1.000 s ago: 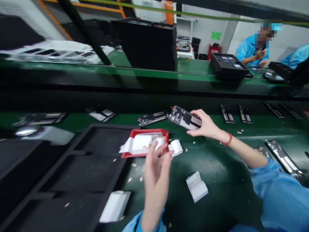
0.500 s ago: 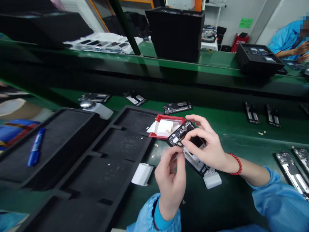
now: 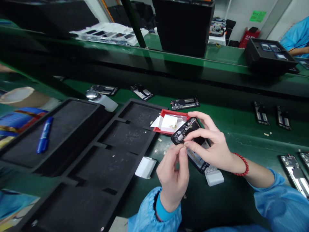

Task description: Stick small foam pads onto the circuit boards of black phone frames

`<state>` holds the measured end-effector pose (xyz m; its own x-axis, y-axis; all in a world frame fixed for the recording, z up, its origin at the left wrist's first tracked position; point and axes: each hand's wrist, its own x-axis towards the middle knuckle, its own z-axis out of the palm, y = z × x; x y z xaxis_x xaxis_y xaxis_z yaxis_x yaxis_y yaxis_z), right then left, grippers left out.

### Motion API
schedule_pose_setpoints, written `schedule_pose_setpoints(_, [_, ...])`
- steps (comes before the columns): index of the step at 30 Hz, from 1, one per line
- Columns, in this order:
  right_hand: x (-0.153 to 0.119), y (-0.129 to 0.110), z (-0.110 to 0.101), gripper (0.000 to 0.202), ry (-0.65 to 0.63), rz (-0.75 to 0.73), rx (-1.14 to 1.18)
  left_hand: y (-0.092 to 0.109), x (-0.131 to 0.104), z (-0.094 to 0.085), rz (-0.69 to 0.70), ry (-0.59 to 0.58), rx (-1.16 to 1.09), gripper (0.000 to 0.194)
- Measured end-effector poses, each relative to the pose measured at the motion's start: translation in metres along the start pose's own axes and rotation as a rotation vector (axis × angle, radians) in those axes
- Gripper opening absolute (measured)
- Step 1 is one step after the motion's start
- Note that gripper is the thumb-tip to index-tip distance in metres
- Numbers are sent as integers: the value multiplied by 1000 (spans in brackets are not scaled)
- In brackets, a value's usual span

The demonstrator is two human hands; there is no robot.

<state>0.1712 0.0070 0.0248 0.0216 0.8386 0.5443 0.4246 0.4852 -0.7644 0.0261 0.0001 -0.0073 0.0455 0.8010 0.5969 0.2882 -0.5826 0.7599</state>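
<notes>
The thin, rectangular black-and-silver phone chassis (image 3: 183, 130) is held in the half-curled right hand (image 3: 214, 145), just beyond the pinched left hand (image 3: 173, 175), whose contents cannot be told; presumably light, stiff and fragile, it is best gripped by its side edges.

Deep shadow lay beneath the long green shelf (image 3: 224, 55), pale glare was on the glossy green tabletop (image 3: 241, 140), and the view's left edge looked blurred.
</notes>
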Motion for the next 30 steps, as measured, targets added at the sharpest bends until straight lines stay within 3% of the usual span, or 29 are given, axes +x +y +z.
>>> schedule_pose_setpoints(4, [-1, -5, 2, 8, -64, 3, -50, 1, 0, -1, 18, 1, 30, 13])
schedule_pose_setpoints(10, [-5, -8, 14, 10, -46, -80, -234, 0, 1, -2, 28, 17, 45, 13])
schedule_pose_setpoints(16, [0, -10, 13, 12, -55, -52, -129, -6, 2, -9, -55, 51, 10, 14])
schedule_pose_setpoints(20, [27, 21, 11, 19, -52, 9, -109, -14, 1, -16, -159, 111, 3, 9])
schedule_pose_setpoints(25, [54, 80, 27, 10, -261, -60, -191, -12, -3, -17, -211, 290, -17, 27])
schedule_pose_setpoints(27, [52, 84, 28, 11, -285, -85, -186, -6, -4, -14, -223, 351, -11, 30])
schedule_pose_setpoints(30, [42, 62, 15, 17, -178, -94, -188, 3, -4, -8, -222, 367, 26, 30])
